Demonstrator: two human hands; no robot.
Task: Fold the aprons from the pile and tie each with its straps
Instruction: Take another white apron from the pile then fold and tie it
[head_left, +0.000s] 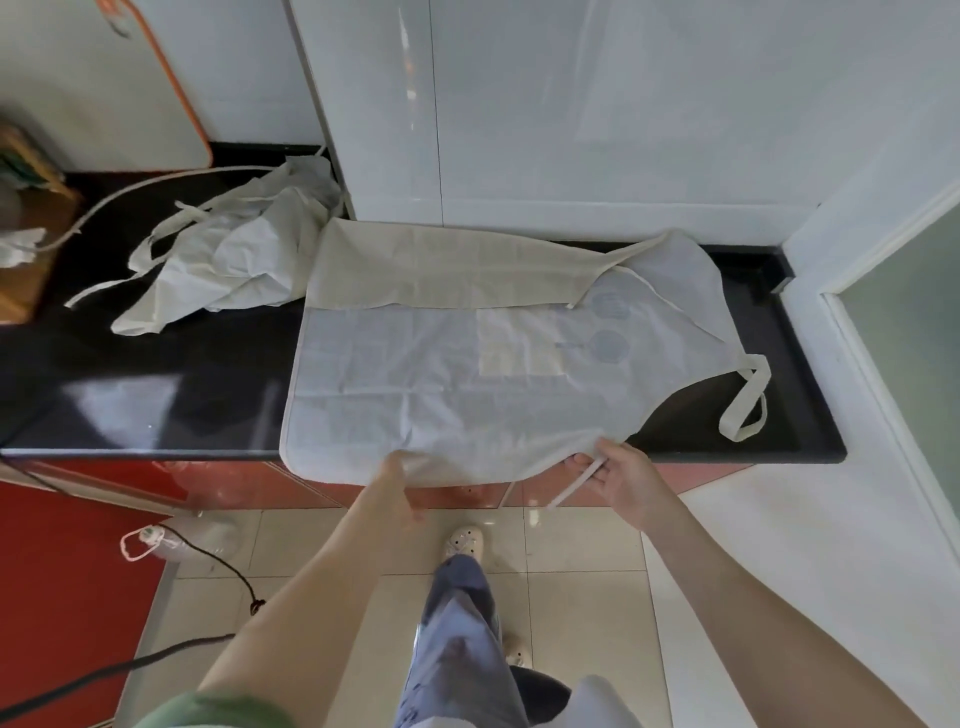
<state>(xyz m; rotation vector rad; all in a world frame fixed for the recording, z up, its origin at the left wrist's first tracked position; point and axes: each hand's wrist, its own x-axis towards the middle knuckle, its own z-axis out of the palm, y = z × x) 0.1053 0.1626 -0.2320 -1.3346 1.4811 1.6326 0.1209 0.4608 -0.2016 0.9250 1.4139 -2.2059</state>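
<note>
Glossy black counter (156, 405) under white wall panels, one pale apron (441, 374) spread flat on it, far edge folded in toward the middle, near edge hanging over the front, neck loop (748, 400) lying off to the right. Left hand (400, 483) gripping the near hem, fingers curled into the cloth, bit blurry though; right hand (623, 478) at the waist corner, fingers pinching a strap (576, 483) that trails down toward the tiled floor. Pile (234, 260) of other aprons crumpled at the counter's back left, straps sprawling everywhere.
</note>
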